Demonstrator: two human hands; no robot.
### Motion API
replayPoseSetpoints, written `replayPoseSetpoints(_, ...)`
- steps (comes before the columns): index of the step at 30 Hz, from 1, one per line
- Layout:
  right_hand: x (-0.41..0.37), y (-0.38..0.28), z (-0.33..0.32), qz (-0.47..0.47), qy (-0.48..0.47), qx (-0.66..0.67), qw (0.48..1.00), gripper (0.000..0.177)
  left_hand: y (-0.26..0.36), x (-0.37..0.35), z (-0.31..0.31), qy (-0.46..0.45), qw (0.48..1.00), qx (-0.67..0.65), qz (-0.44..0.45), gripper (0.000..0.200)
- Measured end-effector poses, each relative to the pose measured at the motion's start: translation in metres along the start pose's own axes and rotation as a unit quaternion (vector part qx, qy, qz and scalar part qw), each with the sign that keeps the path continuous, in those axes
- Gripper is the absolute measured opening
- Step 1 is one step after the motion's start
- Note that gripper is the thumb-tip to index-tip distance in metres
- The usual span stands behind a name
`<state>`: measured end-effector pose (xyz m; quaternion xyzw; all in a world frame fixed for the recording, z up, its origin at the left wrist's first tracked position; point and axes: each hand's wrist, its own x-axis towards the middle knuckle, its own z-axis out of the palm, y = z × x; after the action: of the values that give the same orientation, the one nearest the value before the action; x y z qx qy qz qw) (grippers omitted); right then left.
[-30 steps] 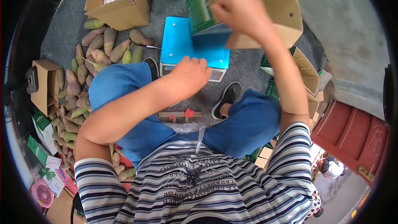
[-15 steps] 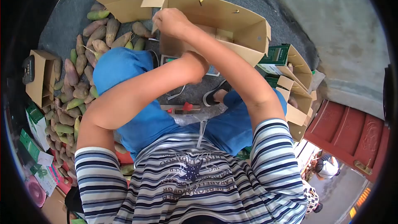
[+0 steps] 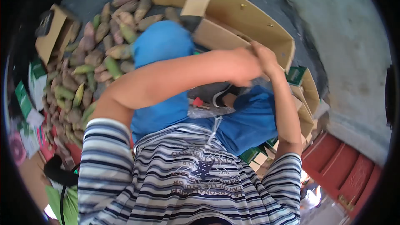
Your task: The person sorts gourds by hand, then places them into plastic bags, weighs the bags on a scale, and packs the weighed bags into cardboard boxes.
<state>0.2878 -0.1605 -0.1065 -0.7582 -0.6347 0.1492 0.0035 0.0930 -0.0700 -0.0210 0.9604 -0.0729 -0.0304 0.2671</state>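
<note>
Together, one left hand, one right hand, beside one open box, blurred fingers, their grip impossible to tell.

carton open on top, flaps outspread

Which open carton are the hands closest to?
The large one at top centre, with gold-coloured fasteners inside. In view, the hands overlap its near side and no other carton.

Right hand off box flap
</note>
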Motion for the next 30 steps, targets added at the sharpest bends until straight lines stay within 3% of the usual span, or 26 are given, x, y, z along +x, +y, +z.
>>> replayPoseSetpoints(1, 0.012, 0.018, 0.02, -0.022, 0.007, 0.01, 1.0, 0.042, 0.001, -0.004, -0.014, 0.112, 0.992, -0.018, 0.049, 0.03)
replayPoseSetpoints(2, 0.013, 0.017, 0.024, -0.055, 0.037, 0.02, 0.998, 0.039, 0.0, -0.003, -0.023, 0.152, 0.983, -0.094, 0.04, 0.029)
replayPoseSetpoints(3, 0.008, 0.01, 0.02, -0.084, 0.069, 0.027, 0.994, 0.037, 0.002, -0.014, -0.034, 0.251, 0.958, -0.134, 0.026, 0.028)
replayPoseSetpoints(5, 0.004, -0.007, 0.006, -0.03, 0.053, 0.055, 0.997, 0.026, -0.019, -0.026, -0.033, 0.514, 0.853, -0.076, 0.057, 0.026)
replayPoseSetpoints(6, 0.005, -0.022, -0.01, -0.03, 0.022, 0.015, 0.999, 0.02, -0.022, -0.048, -0.04, 0.508, 0.845, -0.167, -0.027, 0.023)
replayPoseSetpoints(8, 0.006, -0.028, -0.009, -0.055, 0.032, 0.03, 0.997, 0.018, -0.065, -0.086, -0.032, 0.576, 0.809, -0.053, -0.103, 0.019)
replayPoseSetpoints(9, 0.006, -0.031, -0.008, -0.054, 0.035, 0.028, 0.998, 0.018, -0.091, -0.105, -0.015, 0.59, 0.779, -0.124, -0.171, 0.019)
replayPoseSetpoints(12, 0.007, -0.039, -0.007, -0.051, 0.034, 0.032, 0.998, 0.017, -0.162, -0.193, 0.051, 0.555, 0.757, 0.052, -0.342, 0.025)
replayPoseSetpoints(14, 0.006, -0.04, -0.011, -0.04, 0.025, 0.049, 0.998, 0.017, -0.199, -0.256, 0.114, 0.521, 0.694, 0.095, -0.489, 0.03)
replayPoseSetpoints(16, 0.006, -0.04, -0.009, -0.045, 0.028, 0.048, 0.997, 0.018, -0.203, -0.308, 0.153, 0.399, 0.64, 0.097, -0.649, 0.038)
replayPoseSetpoints(18, 0.007, -0.038, -0.006, -0.058, 0.036, 0.05, 0.996, 0.019, -0.198, -0.347, 0.198, 0.369, 0.57, 0.065, -0.732, 0.048)
replayPoseSetpoints(22, 0.008, -0.041, -0.011, -0.056, 0.007, 0.058, 0.997, 0.019, -0.199, -0.391, 0.252, 0.302, 0.503, -0.056, -0.808, 0.057)
replayPoseSetpoints(23, 0.008, -0.042, -0.012, -0.057, 0.005, 0.065, 0.996, 0.019, -0.201, -0.396, 0.255, 0.3, 0.504, -0.089, -0.805, 0.067)
replayPoseSetpoints(26, 0.008, -0.042, -0.013, -0.043, -0.013, 0.058, 0.997, 0.02, -0.207, -0.399, 0.263, 0.393, 0.573, -0.013, -0.719, 0.074)
replayPoseSetpoints(29, 0.008, -0.041, -0.009, -0.04, -0.006, 0.061, 0.997, 0.02, -0.227, -0.398, 0.255, 0.377, 0.608, -0.019, -0.698, 0.078)
replayPoseSetpoints(30, 0.008, -0.041, -0.007, -0.041, 0.001, 0.066, 0.997, 0.02, -0.233, -0.398, 0.257, 0.353, 0.597, -0.018, -0.72, 0.075)
